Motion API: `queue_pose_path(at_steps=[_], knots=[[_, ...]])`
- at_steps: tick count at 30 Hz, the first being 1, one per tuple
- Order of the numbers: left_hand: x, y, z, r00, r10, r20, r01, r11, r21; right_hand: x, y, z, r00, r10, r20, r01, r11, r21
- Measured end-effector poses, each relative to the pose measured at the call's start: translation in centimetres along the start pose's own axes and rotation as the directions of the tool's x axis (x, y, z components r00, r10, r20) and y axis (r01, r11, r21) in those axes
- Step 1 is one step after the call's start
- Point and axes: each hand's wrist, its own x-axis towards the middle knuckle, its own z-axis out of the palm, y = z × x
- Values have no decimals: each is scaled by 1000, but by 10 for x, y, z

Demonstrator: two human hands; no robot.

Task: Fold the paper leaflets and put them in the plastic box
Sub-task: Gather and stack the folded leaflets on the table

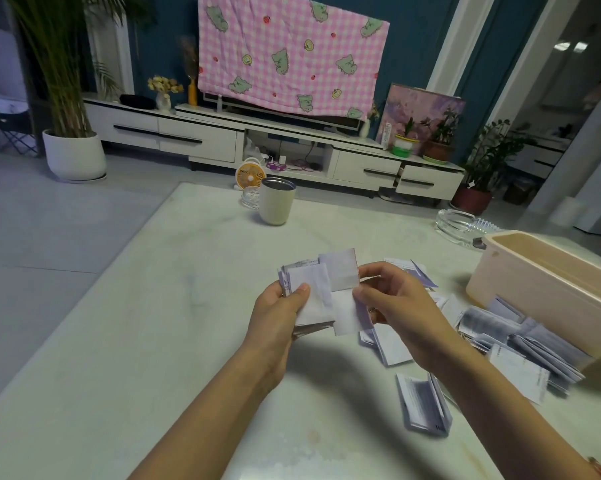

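My left hand (278,308) grips a stack of folded white leaflets (309,299) above the middle of the white table, thumb on top. My right hand (392,299) pinches one folded leaflet (342,292) by its right edge, overlapping the stack. Several more leaflets (520,344) lie scattered on the table to the right, one half-open leaflet (423,403) nearest me. The pale pink plastic box (520,271) stands open at the right edge, behind the loose pile; what it holds is hidden.
A beige cup (277,202) and a small glass jar (250,197) stand at the table's far edge. A glass ashtray (461,225) sits behind the box. Beyond the table (153,323) are a TV cabinet, plants and a small fan on the floor.
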Motion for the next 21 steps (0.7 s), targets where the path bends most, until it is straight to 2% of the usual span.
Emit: queue_pose_path(at_steps=[5, 8, 10, 15, 18, 21], knots=[[-2, 1, 1, 1000, -9, -9, 9, 999, 52, 0, -3, -1, 996, 94, -8, -91, 981, 168], [-3, 1, 2, 1000, -16, -6, 17, 997, 80, 0, -3, -1, 996, 92, 20, -95, 977, 191], [-4, 0, 3, 1000, -25, 5, 24, 996, 90, -1, -3, 0, 997, 73, 17, -74, 983, 171], [-4, -2, 3, 998, -55, 25, 53, 996, 74, 2, -2, -3, 994, -23, -104, 33, 994, 103], [-3, -2, 2, 998, -65, 18, 64, 996, 65, 2, -2, -5, 979, -103, -178, 105, 995, -1], [-4, -2, 4, 997, -74, 15, 74, 996, 45, 0, -1, -3, 968, -175, -181, 154, 981, -121]])
